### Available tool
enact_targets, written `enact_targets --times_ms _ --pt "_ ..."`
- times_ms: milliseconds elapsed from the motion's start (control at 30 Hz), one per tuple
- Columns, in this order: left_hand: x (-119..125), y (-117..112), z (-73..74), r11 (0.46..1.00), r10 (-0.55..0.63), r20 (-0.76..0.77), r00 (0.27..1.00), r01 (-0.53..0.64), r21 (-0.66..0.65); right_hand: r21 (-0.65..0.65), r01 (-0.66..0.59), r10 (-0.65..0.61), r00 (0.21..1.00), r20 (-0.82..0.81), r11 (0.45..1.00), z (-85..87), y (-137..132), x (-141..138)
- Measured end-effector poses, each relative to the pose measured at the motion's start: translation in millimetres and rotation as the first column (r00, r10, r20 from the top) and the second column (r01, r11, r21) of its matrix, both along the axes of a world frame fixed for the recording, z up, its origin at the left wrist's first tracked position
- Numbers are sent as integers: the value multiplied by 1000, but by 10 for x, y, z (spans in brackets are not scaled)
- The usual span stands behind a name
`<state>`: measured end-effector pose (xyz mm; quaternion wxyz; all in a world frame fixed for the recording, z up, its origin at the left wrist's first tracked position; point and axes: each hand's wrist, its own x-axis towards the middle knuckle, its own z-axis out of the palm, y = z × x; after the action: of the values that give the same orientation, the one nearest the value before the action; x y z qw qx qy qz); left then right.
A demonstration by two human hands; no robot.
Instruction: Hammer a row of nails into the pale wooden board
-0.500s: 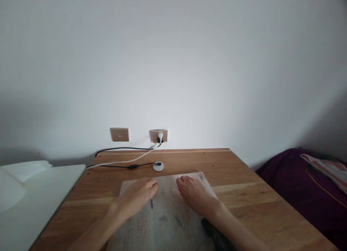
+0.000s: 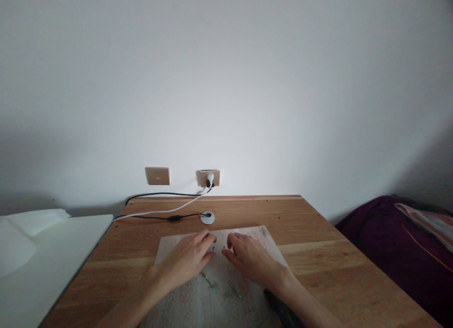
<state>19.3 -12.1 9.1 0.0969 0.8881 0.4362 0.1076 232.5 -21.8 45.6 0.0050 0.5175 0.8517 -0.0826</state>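
Over a pale, worn board on the table, both hands reach forward from below. My left hand is open, thumb and fingers apart, close beside a small upright nail-like pin. Facing it, my right hand is also open, its fingers curved near a second upright pin. Neither hand visibly holds anything. Just below the left thumb lies a thin metal piece; another thin metal piece rests to its right. Both are too small to identify.
A dark object lies partly under my right forearm. Cables run across the back of the wooden table to a wall socket. A white surface stands left; purple fabric lies right.
Both hands have gone from closed to open, thumbs spreading away from the fingers. The left hand has shifted slightly right. The metal piece near it now lies lower and further right.
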Motion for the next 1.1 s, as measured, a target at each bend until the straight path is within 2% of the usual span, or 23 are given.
enact_targets --times_ms 67,167,267,367,500,567,700,767,867,933,1000,1100 --pt "38 31 -61 999 -39 3 999 39 13 33 17 -19 998 64 999 -48 54 -65" --pt "80 62 -160 996 -75 -28 997 77 53 40 -22 16 990 139 999 -106 106 -137" --pt "91 99 -230 996 -57 20 998 55 74 42 -58 51 986 161 997 -133 136 -155" --pt "95 147 -238 997 -27 95 995 19 79 50 -83 75 986 147 995 -125 149 -135" --pt "106 112 -108 997 9 155 988 -20 74 60 -120 113 987 118 991 -83 136 -89" --pt "96 23 -11 999 -28 144 989 30 -11 59 -138 131 986 105 989 -58 123 -68" --pt "23 -234 130 970 -183 68 981 191 -151 62 -133 131 991 37 989 0 95 -17" --pt "-44 -358 174 961 -200 39 979 204 -188 27 -164 165 986 -32 986 25 72 21" --pt "-191 -491 243 963 -121 22 992 123 -241 -74 -274 259 952 -163 959 33 10 92" --pt "-314 -530 279 965 -34 28 999 40 -258 -95 -297 268 935 -233 950 15 -50 152" --pt "-453 -530 273 972 41 56 998 -27 -232 -71 -255 226 933 -282 964 -12 -123 237" --pt "-685 -498 148 988 134 139 981 -121 -94 -13 -147 133 924 -357 989 -56 -244 462"
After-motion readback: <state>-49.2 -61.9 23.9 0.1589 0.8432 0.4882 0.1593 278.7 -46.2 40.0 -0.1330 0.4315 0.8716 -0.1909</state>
